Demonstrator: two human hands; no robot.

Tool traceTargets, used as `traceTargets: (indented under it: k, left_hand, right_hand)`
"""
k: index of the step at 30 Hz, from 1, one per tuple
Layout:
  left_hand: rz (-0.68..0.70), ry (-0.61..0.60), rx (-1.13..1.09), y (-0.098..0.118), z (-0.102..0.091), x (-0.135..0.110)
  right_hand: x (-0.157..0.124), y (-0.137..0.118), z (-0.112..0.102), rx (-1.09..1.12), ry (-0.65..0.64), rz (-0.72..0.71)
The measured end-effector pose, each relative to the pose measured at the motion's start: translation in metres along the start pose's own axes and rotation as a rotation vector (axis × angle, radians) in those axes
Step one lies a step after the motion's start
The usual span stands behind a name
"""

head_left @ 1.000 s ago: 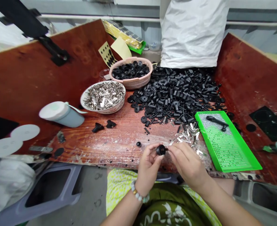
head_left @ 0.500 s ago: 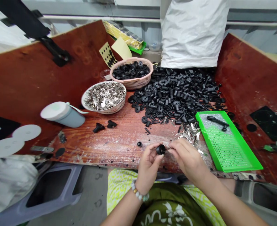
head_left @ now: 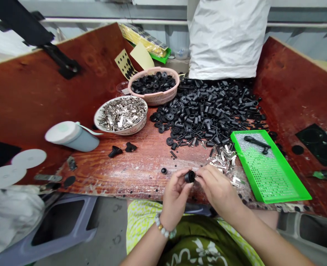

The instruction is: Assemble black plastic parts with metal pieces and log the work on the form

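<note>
My left hand [head_left: 176, 194] pinches a small black plastic cylinder part [head_left: 190, 176] just above the near edge of the wooden worktable [head_left: 141, 166]. My right hand [head_left: 217, 188] is closed against the right side of that same part, fingertips pressed to it; anything small between them is hidden. Loose silver metal clips [head_left: 221, 157] lie just beyond my right hand. A large heap of black plastic parts [head_left: 208, 111] covers the middle of the table.
A green perforated tray [head_left: 266, 166] with one black piece stands at the right. A white bowl of metal clips [head_left: 121, 118], a pink basket of black discs [head_left: 154, 85], a pale lying cup [head_left: 71, 136] and a white sack [head_left: 227, 37] stand farther back.
My right hand's fingertips have closed in against the black part from the right. The left hand has kept the part in nearly the same place.
</note>
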State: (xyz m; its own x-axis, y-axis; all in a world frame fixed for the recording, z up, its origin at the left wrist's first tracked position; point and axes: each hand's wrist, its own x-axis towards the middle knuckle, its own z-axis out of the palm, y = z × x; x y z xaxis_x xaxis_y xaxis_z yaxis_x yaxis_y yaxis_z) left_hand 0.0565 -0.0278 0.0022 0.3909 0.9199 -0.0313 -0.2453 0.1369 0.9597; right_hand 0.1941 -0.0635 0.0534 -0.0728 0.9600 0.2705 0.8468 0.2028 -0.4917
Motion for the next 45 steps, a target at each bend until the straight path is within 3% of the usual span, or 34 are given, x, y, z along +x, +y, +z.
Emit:
traceTargets:
  k: [11,16,22,30,38,45]
  left_hand:
    - [-0.005,0.000,0.030,-0.006,-0.001,0.000]
    - [-0.039,0.016,0.010,-0.003,0.000,0.002]
    - [-0.037,-0.002,-0.037,0.001,0.000,0.005]
    - [-0.024,-0.012,-0.051,0.001,0.001,0.009]
    - [0.003,0.014,-0.006,-0.004,0.001,0.007]
    - [0.016,0.026,0.032,-0.006,0.000,0.009]
  right_hand:
    - [0.002,0.000,0.012,0.285,0.093,0.126]
    - [-0.002,-0.001,0.019,0.302,0.163,0.133]
    - [-0.004,0.004,0.021,0.270,0.180,0.021]
    - [-0.004,0.004,0.020,0.273,0.182,0.055]
    - [-0.004,0.001,0.022,0.324,0.234,0.136]
    - [0.003,-0.004,0.021,0.351,0.190,0.313]
